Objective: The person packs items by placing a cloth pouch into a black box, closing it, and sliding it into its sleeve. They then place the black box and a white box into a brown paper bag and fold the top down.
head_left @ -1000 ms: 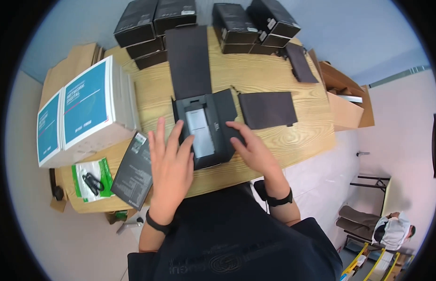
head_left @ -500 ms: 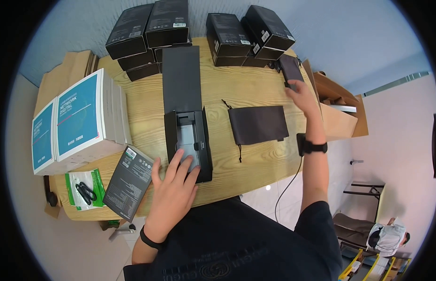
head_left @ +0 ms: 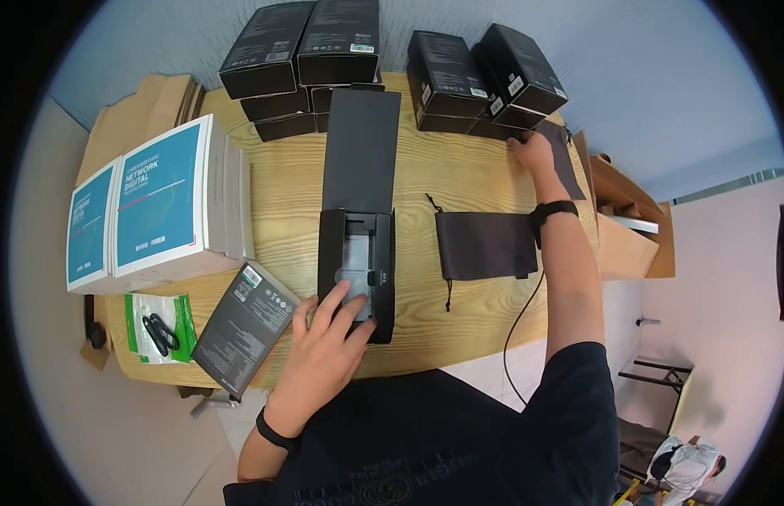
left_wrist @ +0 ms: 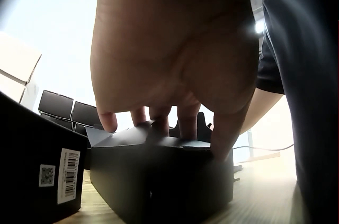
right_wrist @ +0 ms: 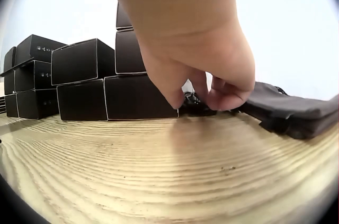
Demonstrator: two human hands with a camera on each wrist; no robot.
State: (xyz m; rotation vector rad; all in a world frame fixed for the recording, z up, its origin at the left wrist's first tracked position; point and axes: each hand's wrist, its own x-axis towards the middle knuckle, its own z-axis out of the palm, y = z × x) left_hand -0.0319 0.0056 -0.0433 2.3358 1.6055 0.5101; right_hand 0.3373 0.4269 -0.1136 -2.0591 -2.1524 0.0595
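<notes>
An opened black box (head_left: 330,274) stands before me, its long lid flap (head_left: 362,152) folded back away from me. Pale paper and clear plastic (head_left: 356,253) show inside it. My left hand (head_left: 324,354) rests on its near end, fingers spread and reaching down over the opening; the thumb lies at the near edge in the left wrist view. At the far right, my right hand (head_left: 534,156) has its thumb and curled fingers round a small black cable bundle (right_wrist: 192,102), close to the tabletop. A dark pouch (right_wrist: 296,108) lies right beside that hand.
Stacked black boxes (head_left: 447,76) line the back. A drawstring pouch (head_left: 486,244) lies at centre right. White-and-blue boxes (head_left: 160,190) stand left, near a dark printed box (head_left: 244,329) and a green bag (head_left: 183,325) with a black cable. An open carton (head_left: 632,244) stands beyond the right edge.
My right hand has left the black box and reached to the far right, past the pouch to the cable bundle. The left hand stays at the box, whose right flap now stands more upright.
</notes>
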